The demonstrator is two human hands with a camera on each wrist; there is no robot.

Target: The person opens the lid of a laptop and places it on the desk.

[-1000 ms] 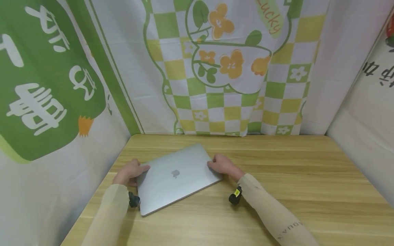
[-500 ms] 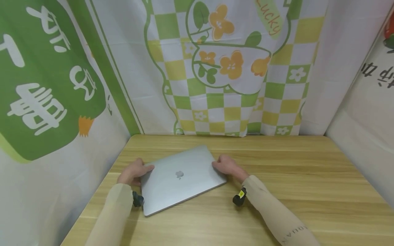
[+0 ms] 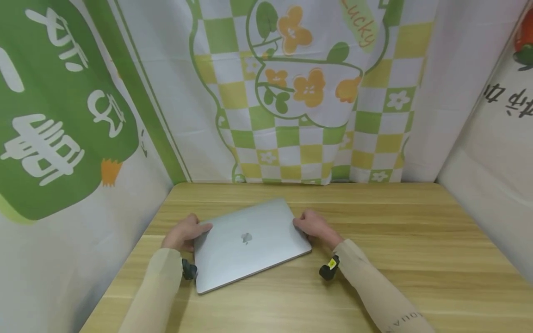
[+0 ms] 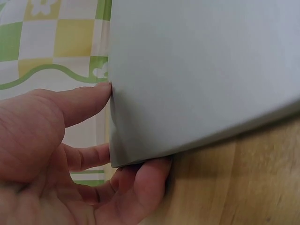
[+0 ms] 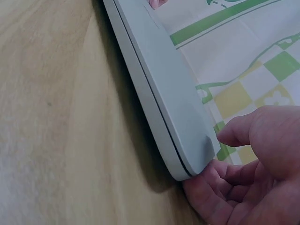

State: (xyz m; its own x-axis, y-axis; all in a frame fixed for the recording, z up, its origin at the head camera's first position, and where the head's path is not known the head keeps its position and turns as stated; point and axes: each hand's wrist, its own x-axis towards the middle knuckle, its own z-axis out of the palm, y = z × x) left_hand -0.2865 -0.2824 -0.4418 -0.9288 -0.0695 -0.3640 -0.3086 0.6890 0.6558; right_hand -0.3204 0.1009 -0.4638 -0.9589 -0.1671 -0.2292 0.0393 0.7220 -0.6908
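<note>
A closed silver laptop [image 3: 262, 252] with an apple logo lies at a slant over the wooden table, left of the middle in the head view. My left hand [image 3: 184, 232] grips its left edge, thumb on the lid and fingers beneath, as the left wrist view confirms. At the opposite edge, my right hand [image 3: 315, 225] holds the laptop the same way. Dark shadow runs under the laptop's near edge [image 5: 154, 110] in the right wrist view; whether its underside touches the table cannot be told. The fingertips under it are hidden.
The wooden table [image 3: 416, 249] stretches off to the right. A patterned cloth [image 3: 300, 148] hangs along its back edge, and printed cloths cover both sides. A small black device [image 3: 329, 268] is strapped at the right wrist, another black device [image 3: 189, 269] at the left.
Both hands have shifted the laptop a little to the right and slightly nearer, keeping their grip. Its slant looks nearly the same. The head view has turned slightly.
</note>
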